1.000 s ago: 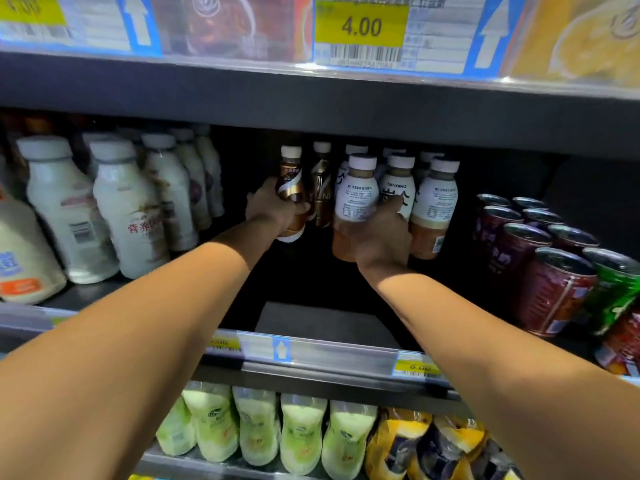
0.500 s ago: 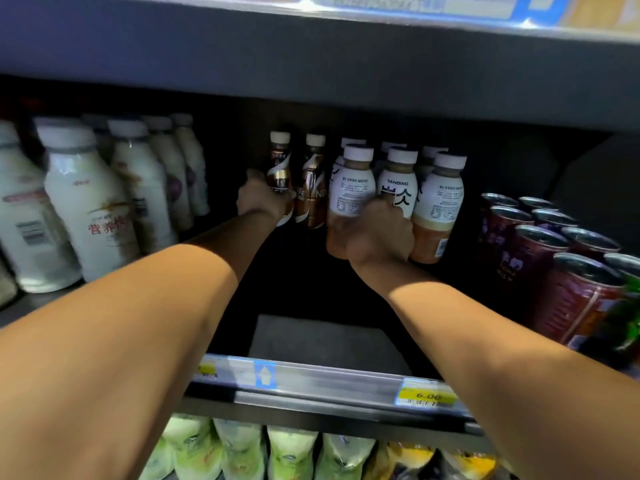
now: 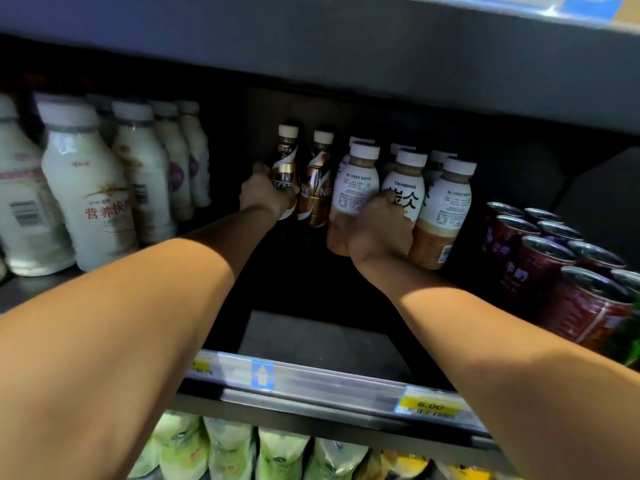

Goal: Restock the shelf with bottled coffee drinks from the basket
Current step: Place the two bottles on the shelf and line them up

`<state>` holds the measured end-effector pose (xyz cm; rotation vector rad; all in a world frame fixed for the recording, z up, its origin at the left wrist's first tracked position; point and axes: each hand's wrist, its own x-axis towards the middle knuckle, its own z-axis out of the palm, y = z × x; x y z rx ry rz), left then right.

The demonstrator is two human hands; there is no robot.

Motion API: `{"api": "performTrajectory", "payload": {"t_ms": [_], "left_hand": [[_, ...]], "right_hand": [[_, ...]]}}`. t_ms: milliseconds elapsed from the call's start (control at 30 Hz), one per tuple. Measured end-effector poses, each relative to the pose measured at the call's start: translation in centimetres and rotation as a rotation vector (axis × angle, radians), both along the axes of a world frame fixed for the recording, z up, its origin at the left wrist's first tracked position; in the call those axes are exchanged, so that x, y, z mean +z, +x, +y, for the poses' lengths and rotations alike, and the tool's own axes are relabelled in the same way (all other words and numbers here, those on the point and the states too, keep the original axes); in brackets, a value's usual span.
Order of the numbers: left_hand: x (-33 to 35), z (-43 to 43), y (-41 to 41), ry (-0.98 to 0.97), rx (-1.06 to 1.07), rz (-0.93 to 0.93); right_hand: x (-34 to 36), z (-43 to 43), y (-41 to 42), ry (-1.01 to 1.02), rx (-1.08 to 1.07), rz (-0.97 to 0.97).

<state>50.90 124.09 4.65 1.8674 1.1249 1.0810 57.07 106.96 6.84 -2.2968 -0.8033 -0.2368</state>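
Brown and gold, a slim coffee bottle [image 3: 286, 168] stands deep on a dark shelf [image 3: 322, 341], and the left hand [image 3: 265, 195] is wrapped around its lower half. A second brown bottle [image 3: 317, 181] stands just beside it on the right, touching it. Further right is a cluster of white-labelled bottles [image 3: 446, 202] with pale caps and tan liquid at the bottom. The right hand [image 3: 379, 233] grips the middle front one [image 3: 403, 188], fingers curled over its label, with the neighbours pressed against it on both sides. Both bare forearms reach in from the bottom edge. Tall white milk bottles [image 3: 90, 192] fill the shelf's left side; dark red cans [image 3: 540, 268] fill the right. A yellow price tag [image 3: 429, 407] sits on the shelf's front rail. Green pouches [image 3: 225, 448] line the shelf below.
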Motion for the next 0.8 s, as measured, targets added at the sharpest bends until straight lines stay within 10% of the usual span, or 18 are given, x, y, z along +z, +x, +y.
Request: {"api": "performTrajectory", "payload": {"t_ms": [600, 800], "left_hand": [[1.5, -0.1, -1.0, -0.073, -0.058, 0.167], [3.0, -6.8, -6.1, 0.265, 0.038, 0.469]], "right_hand": [[1.1, -1.2, 0.4, -0.212, 0.073, -0.261], [1.8, -4.3, -1.7, -0.334, 0.128, -0.322]]}}
